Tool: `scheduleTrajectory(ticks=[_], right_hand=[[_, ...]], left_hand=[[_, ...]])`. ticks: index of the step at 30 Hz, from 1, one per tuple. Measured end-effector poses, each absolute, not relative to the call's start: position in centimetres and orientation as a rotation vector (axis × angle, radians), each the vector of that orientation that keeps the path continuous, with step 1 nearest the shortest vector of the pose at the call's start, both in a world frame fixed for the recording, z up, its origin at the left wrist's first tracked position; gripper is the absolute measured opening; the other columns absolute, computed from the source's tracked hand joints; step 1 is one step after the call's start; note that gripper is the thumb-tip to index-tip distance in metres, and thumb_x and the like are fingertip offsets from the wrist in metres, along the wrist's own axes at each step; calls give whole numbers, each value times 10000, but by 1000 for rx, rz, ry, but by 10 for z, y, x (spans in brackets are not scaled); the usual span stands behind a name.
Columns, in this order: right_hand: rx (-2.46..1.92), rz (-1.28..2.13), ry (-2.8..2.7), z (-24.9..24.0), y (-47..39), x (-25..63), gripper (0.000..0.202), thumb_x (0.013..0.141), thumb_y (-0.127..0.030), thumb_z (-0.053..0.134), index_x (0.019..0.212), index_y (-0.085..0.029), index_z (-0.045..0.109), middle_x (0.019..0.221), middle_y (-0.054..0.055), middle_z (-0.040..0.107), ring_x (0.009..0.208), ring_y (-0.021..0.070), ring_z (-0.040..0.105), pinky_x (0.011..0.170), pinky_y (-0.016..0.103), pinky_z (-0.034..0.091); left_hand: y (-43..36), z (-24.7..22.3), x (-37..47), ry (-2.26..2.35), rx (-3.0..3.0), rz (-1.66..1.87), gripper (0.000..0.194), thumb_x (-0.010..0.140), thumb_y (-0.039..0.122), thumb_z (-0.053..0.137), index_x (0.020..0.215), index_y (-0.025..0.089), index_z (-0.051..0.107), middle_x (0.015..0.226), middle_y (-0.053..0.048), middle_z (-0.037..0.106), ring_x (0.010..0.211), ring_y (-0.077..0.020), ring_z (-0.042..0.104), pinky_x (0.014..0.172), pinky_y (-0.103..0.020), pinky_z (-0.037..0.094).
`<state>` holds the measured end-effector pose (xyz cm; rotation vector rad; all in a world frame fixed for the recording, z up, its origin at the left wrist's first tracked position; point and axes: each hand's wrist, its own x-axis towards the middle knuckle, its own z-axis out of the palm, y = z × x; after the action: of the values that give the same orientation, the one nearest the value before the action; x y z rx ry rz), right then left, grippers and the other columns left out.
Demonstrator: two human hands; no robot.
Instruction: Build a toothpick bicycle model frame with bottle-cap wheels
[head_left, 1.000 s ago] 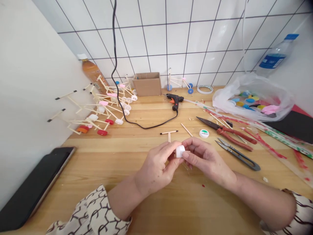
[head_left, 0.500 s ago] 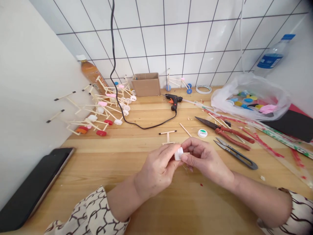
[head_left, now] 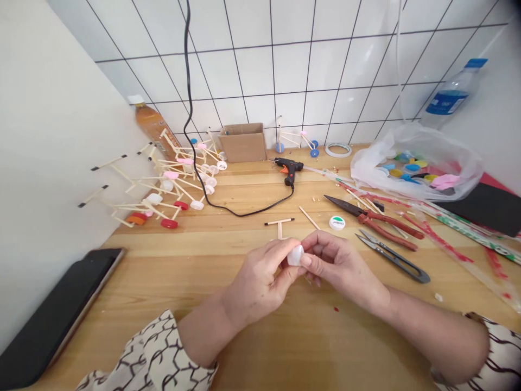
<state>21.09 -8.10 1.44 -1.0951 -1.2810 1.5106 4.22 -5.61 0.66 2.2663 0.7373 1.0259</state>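
Note:
Near the middle of the view, my left hand [head_left: 262, 279] pinches a white bottle cap [head_left: 295, 255] between thumb and fingers. My right hand [head_left: 342, 269] meets it from the right, its thumb at the cap's edge and its fingers curled; whatever else it grips is mostly hidden. Just beyond my hands lies a small wooden stick frame [head_left: 279, 227] with black ends. A loose stick [head_left: 309, 218] and a white cap with a green mark [head_left: 337, 222] rest on the wooden table [head_left: 183, 277].
A black glue gun [head_left: 289, 168], a cardboard box [head_left: 243, 143] and stick models [head_left: 175, 174] stand behind. Red-handled pliers [head_left: 386, 222], snips [head_left: 394, 256] and a plastic bag of caps [head_left: 419, 168] are right. A phone [head_left: 61, 309] lies left.
The white cap has tilted and turned slightly between my fingers, so more of its flat face shows. Both hands have stayed almost in place.

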Motion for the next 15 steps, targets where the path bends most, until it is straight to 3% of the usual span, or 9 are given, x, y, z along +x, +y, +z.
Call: scheduleTrajectory(ticks=[7, 15], right_hand=[[-1164, 1162, -1549, 21, -81, 218, 192, 824, -368, 589, 821, -176, 574, 702, 6, 590, 590, 99, 529, 515, 213, 427], [-1130, 713, -1868, 14, -85, 219, 120, 877, -203, 498, 776, -186, 561, 618, -15, 542, 537, 98, 469, 514, 220, 392]], left_hand=[[-55, 12, 40, 825, 2200, 970, 138, 847, 198, 554, 983, 179, 574, 895, -40, 667, 758, -137, 618, 652, -233, 505], [-56, 8, 40, 769, 2298, 1019, 180, 842, 173, 544, 1021, 154, 540, 889, -68, 664, 794, -168, 625, 715, -275, 503]])
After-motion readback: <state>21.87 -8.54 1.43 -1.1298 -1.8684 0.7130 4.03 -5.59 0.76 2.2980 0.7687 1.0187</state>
